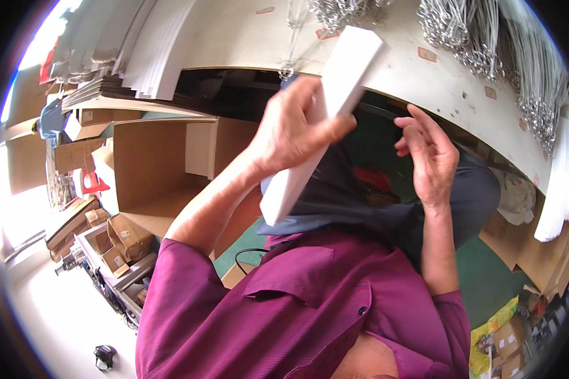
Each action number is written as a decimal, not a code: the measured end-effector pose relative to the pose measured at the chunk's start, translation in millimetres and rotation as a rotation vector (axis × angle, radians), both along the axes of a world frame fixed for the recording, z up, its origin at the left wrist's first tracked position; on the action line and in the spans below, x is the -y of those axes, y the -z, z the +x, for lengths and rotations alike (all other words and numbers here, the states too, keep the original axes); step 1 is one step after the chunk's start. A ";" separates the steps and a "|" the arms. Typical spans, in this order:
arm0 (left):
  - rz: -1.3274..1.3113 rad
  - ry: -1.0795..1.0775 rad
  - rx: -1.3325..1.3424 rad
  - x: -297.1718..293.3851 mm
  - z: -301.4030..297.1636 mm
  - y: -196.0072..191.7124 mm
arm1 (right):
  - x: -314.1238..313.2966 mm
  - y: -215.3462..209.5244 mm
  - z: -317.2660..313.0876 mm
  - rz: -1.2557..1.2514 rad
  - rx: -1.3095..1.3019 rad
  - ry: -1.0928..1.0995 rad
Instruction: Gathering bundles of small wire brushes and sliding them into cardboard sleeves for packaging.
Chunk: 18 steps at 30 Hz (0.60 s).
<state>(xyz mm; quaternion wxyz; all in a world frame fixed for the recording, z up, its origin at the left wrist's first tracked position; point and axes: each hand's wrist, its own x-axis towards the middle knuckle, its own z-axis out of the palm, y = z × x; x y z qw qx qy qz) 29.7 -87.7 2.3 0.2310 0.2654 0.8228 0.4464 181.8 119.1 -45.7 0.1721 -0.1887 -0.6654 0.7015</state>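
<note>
A long, narrow white box (pixel 352 60), closed and tilted, is gripped around its middle by my left hand (pixel 291 126). Its far end reaches over the table's front edge, and its near end hangs above my lap. To the right of the box, my right hand (pixel 431 161) is raised over my knee with nothing in it, the fingers apart and partly bent. A gap separates that hand from the box.
Bundles of thin metal wires with hooked ends (pixel 464 38) lie across the pale table (pixel 265 41). White flat strips (pixel 161 47) are stacked at the far left. A large open cardboard carton (pixel 161 167) stands left of my legs. Smaller cartons (pixel 128 234) sit beyond it.
</note>
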 end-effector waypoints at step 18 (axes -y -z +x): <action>-0.287 -0.348 -1.213 -7.8 -208.0 9.4 | -65.6 22.6 -42.6 0.608 0.036 0.214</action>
